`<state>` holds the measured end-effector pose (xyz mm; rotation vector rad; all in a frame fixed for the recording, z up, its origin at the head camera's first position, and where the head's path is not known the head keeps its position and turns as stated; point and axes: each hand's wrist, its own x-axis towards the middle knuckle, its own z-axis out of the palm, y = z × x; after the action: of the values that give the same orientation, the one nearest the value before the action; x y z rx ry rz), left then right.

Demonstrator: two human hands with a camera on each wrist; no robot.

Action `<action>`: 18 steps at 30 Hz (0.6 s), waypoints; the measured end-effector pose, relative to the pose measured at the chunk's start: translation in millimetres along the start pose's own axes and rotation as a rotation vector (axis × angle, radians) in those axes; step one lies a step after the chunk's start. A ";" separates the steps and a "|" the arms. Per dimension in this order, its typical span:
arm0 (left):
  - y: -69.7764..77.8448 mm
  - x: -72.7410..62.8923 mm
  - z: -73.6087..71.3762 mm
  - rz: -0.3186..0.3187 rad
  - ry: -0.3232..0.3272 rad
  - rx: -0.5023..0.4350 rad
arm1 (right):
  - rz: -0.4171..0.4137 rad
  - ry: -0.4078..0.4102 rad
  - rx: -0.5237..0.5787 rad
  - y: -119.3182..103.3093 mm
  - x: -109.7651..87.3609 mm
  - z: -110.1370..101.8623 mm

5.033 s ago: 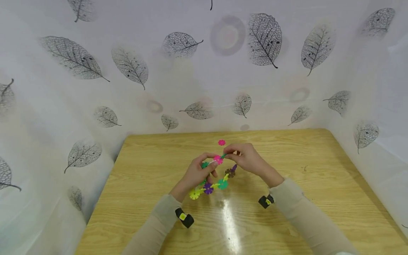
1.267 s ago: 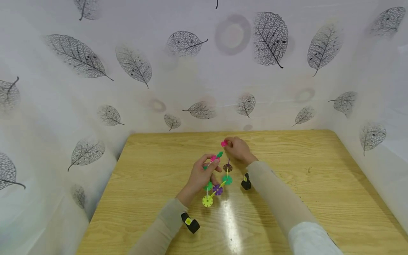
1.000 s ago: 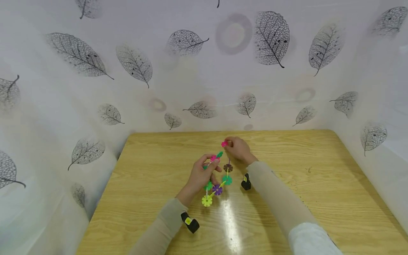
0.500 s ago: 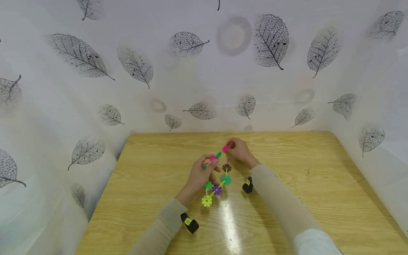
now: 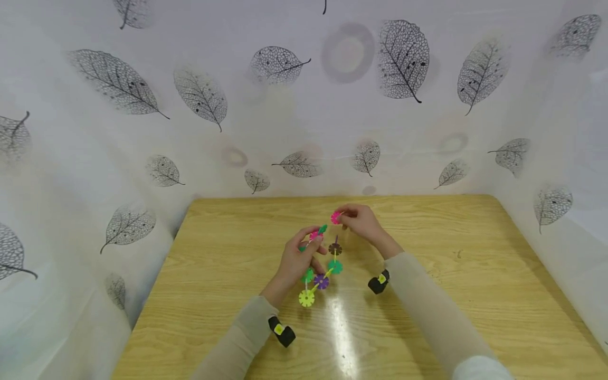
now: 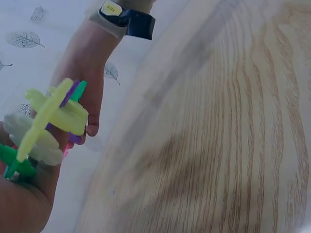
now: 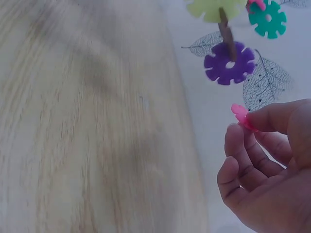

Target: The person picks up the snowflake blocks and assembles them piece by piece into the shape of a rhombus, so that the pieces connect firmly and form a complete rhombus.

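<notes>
My left hand pinches the upper end of a chain of notched plastic discs, near a pink disc and a green end disc. The chain hangs in a curve through green, yellow, purple, teal and brown discs, up to a thin purple one seen edge-on. Thumb and fingertips of my right hand hold a loose pink notched disc, a little apart from both chain ends. In the right wrist view a purple disc hangs close above that pink disc. Part of the chain is hidden behind my left fingers.
A wood-grain table lies under both hands, with a bright reflection in front. Behind it and at its sides hangs a white curtain with a leaf print. Black bands are worn at both wrists.
Five seconds ago both hands worked at the chain's green end disc while the pink disc lay on the table. My right hand has since picked up that disc and drawn it slightly back.
</notes>
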<state>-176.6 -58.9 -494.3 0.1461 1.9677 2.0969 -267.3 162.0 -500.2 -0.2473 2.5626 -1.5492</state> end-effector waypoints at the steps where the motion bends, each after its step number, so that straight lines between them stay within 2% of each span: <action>1: 0.2 0.2 0.0 0.000 0.000 0.000 | -0.005 -0.006 0.007 -2.4 -2.3 -0.8; 10: 2.1 0.6 -0.4 -0.007 0.025 -0.022 | -0.062 -0.051 0.052 -20.4 -19.2 -4.1; 18: 2.5 0.6 0.5 -0.011 0.045 -0.029 | -0.111 -0.073 0.073 -33.8 -26.4 -6.5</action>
<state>-177.4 -58.4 -491.9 0.0830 1.9578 2.1388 -240.5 157.7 -466.3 -0.4365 2.4698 -1.6346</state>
